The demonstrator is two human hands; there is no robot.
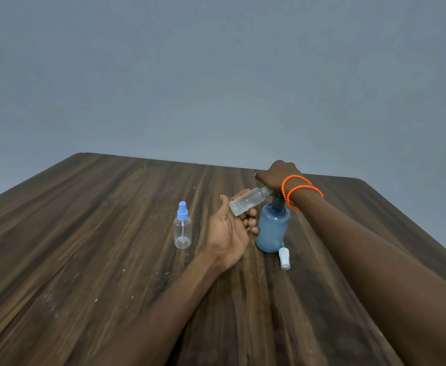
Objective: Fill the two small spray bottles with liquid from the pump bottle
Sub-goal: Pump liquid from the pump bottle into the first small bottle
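Note:
A blue pump bottle [272, 228] stands upright on the wooden table [111, 233]. My right hand [277, 174] sits on top of its pump head, which the hand hides. My left hand [231, 229] holds a clear, uncapped small spray bottle [247, 201] tilted, with its open neck up against the pump under my right hand. Some clear liquid shows inside it. The second small spray bottle [182, 229], clear with a blue spray cap, stands upright to the left, apart from both hands.
A white spray cap [284, 258] lies on its side on the table just in front of the pump bottle. Two orange bead bracelets [300, 190] circle my right wrist. A grey wall rises behind the table's far edge.

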